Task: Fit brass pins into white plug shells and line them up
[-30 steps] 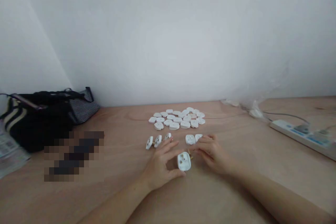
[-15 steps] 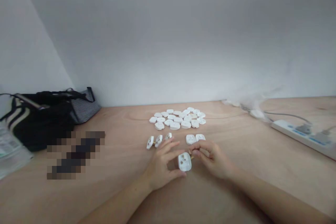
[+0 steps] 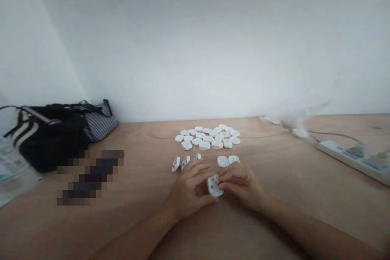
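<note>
A white plug half is tilted up between the thumb and fingers of my left hand, its inner side with small brass-coloured parts showing. The fingertips of my right hand are pinched together at its right edge, on a small brass-coloured part that they now mostly hide. Behind my left hand, white plug pieces with pins stand on edge: one at the left, one in the middle and one partly hidden. Two white plug shells lie side by side behind my right hand.
Farther back on the wooden table lies a cluster of several white plug pieces. A power strip with cables and a clear plastic bag are at the right. At the left are a black bag and a blurred-out dark object.
My right fingers have moved left and down onto the plug half, with the small brass-coloured part. My left hand keeps its hold. The whole view has shifted slightly.
</note>
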Demonstrator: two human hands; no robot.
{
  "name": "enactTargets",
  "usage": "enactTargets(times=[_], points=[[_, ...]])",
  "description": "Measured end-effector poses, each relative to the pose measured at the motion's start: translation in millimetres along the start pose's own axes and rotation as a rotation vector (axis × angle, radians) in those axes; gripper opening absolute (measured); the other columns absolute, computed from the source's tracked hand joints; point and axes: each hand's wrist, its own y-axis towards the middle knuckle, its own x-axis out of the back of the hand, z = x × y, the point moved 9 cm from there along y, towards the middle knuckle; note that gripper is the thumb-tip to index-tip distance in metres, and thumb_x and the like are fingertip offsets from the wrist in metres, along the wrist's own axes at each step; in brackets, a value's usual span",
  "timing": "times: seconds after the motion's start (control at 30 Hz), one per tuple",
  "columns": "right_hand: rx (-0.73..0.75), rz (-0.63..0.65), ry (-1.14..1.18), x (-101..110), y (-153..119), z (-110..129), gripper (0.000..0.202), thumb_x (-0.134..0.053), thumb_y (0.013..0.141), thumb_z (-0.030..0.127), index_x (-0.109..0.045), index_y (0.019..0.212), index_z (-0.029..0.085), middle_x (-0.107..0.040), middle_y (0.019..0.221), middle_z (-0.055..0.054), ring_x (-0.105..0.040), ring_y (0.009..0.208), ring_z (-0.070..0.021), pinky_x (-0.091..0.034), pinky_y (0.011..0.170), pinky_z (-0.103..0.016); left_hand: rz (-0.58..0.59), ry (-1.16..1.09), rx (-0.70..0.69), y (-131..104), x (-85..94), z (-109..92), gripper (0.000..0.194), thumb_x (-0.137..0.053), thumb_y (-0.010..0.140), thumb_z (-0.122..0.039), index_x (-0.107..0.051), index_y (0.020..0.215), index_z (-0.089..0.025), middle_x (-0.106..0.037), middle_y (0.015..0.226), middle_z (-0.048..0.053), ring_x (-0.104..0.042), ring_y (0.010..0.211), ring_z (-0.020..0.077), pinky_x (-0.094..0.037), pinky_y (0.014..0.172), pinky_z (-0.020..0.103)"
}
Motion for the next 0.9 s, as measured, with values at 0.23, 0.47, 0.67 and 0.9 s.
enactTargets(times=[0.23, 0.47, 0.67, 0.9], points=[[-0.012, -0.004, -0.062, -1, -1, -5, 0.012, -0.067, 0.074, 0.039, -0.073, 0.072, 0.028, -0.069, 0.084, -0.003, -0.06, 0.084, -0.0208, -0.044, 0.078, -0.035, -0.017, 0.019, 0.022, 0, 2.4, 0, 0.052, -0.073, 0.062, -0.05, -0.064, 0.107, -0.026, -0.06, 0.114, 0.007, -0.044, 0.117, 0.0314, -0.034, 0.099, 0.048], [0.014, -0.008, -0.153, -2, -3, -2, 0.011, -0.066, 0.075, 0.038, -0.073, 0.073, 0.03, -0.068, 0.085, -0.002, -0.059, 0.086, -0.0207, -0.041, 0.081, -0.036, -0.05, 0.008, 0.02, 1, 5.9, -3, 0.05, -0.073, 0.063, -0.051, -0.064, 0.106, -0.026, -0.061, 0.11, 0.006, -0.046, 0.112, 0.0293, -0.036, 0.098, 0.046], [-0.004, -0.045, -0.172, 5, -5, 4, 0.041, -0.067, 0.072, 0.043, -0.062, 0.111, 0.03, -0.065, 0.105, -0.006, -0.056, 0.099, -0.0257, -0.035, 0.091, -0.045, -0.056, -0.015, 0.022, 1, 7.2, -2, 0.05, -0.072, 0.066, -0.048, -0.062, 0.109, -0.025, -0.06, 0.11, 0.007, -0.046, 0.112, 0.0281, -0.037, 0.097, 0.043], [-0.168, 0.116, 0.049, -11, 0, -7, 0.025, -0.06, 0.078, 0.04, -0.07, 0.094, 0.022, -0.07, 0.082, -0.003, -0.061, 0.076, -0.0195, -0.046, 0.074, -0.033, -0.041, -0.006, 0.021, 2, 6.9, -5, 0.052, -0.072, 0.063, -0.051, -0.063, 0.109, -0.027, -0.06, 0.109, 0.007, -0.046, 0.111, 0.0293, -0.037, 0.096, 0.045]])
